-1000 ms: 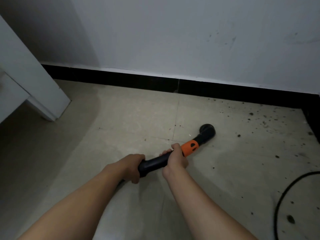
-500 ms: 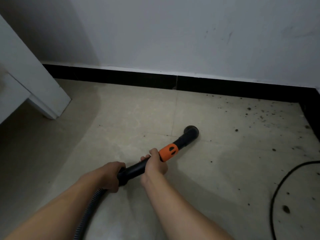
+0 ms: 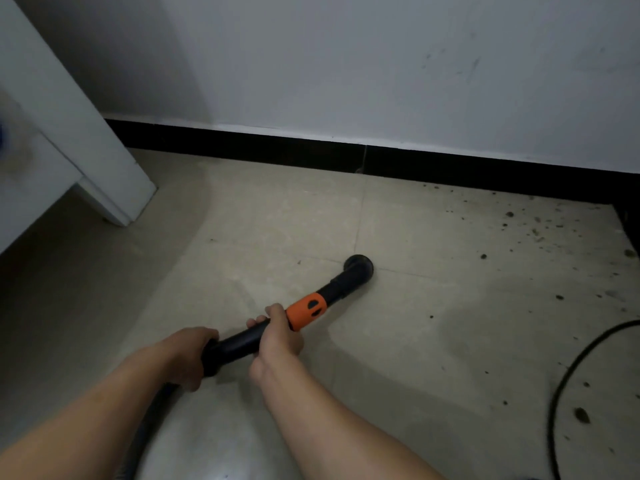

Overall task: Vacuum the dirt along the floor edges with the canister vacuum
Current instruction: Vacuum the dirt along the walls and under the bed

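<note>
I hold a black vacuum wand [image 3: 239, 344] with an orange collar [image 3: 308, 310] in both hands. My left hand [image 3: 187, 358] grips its rear end, where the hose [image 3: 152, 427] runs down toward me. Just behind the collar, my right hand [image 3: 277, 337] is wrapped round the tube. The round black nozzle [image 3: 360, 266] rests on the beige tile floor, well short of the black baseboard [image 3: 311, 152]. Dark dirt specks [image 3: 519, 230] lie scattered at the right along the baseboard and toward the corner.
A white furniture leg [image 3: 114, 188] stands at the left near the wall. A black power cord [image 3: 568, 375] curves over the floor at the right. The white wall [image 3: 346, 64] rises behind the baseboard.
The nozzle slid left and back from the dirt patch over the last second, then pushed slightly forward again. Both hands kept their grip on the wand.
</note>
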A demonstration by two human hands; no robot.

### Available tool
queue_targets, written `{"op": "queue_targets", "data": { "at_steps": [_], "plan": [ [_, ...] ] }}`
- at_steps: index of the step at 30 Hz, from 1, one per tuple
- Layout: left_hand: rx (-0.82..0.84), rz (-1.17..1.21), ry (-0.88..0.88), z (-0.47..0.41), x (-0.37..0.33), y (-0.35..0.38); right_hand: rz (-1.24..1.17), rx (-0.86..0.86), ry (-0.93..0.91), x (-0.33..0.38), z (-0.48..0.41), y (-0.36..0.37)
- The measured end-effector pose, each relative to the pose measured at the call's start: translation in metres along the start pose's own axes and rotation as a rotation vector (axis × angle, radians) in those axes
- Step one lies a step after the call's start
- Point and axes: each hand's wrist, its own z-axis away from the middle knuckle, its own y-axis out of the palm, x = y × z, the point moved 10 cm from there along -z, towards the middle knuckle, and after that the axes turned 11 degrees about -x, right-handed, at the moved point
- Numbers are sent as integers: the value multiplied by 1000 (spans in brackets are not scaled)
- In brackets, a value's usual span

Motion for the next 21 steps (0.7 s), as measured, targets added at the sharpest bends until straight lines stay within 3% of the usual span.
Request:
{"op": "queue_targets", "data": {
  "at_steps": [6, 13, 21],
  "plan": [
    [3, -33, -45, 24, 42, 24, 62, 30, 90, -57, 13, -14],
    [-56, 19, -55, 13, 26, -1, 112, 68, 31, -26, 5, 5],
    [153, 294, -288, 66, 65, 44, 512, 262, 8, -78, 6, 72]
  ]
}}
